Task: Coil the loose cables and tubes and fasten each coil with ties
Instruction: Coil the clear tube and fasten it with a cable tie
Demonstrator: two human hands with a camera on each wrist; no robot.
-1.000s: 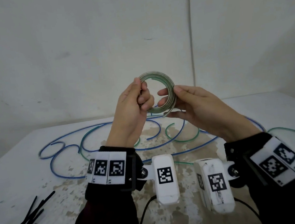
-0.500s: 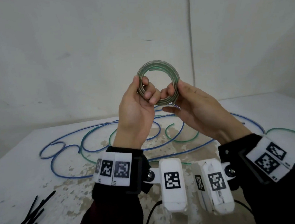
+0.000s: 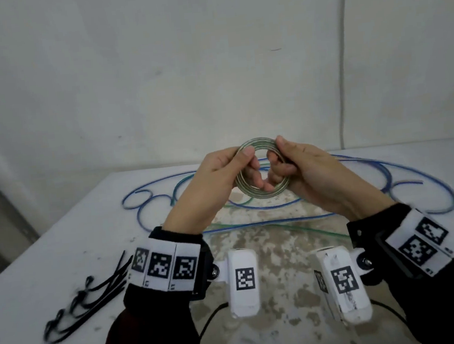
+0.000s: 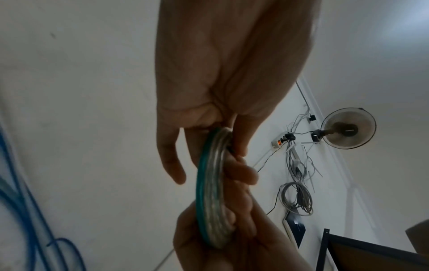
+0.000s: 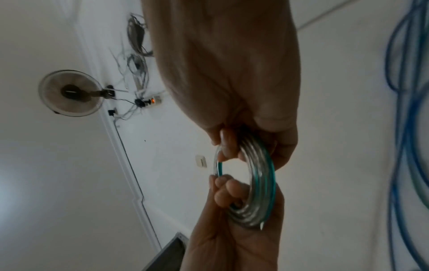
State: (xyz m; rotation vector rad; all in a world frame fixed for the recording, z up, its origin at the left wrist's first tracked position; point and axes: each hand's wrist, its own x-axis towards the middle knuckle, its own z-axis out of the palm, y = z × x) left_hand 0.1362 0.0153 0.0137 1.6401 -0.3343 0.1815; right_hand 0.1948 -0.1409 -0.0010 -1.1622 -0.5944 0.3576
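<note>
left hand [image 3: 215,178] has its thumb on the outer rim and fingers curled through the middle of the coiled tube [image 3: 262,193], pinching the left side of the ring. right hand [image 3: 302,170] does the same on the other side, thumb on top, fingers hooked through the hole. so both are clamped on it and it's up in the air above the table [image 3: 61,241], not resting on anything. from the wrist cams the coil looks like clear tube with a green turn on the outside, wraps stacked pretty flat.

my read: the winding on this one is done and we're at the hold-it-together stage before tying. no tie on it that i can see. the black ties [image 3: 89,302] sit in a pile at the near left of the table, well away from the hands. next move probably needs one hand to take the whole coil so the other can grab a tie, and springy tube like this may pop open if the grip loosens.

blue tube [image 3: 168,201] and green tube [image 3: 294,227] are loose on the table behind.
</note>
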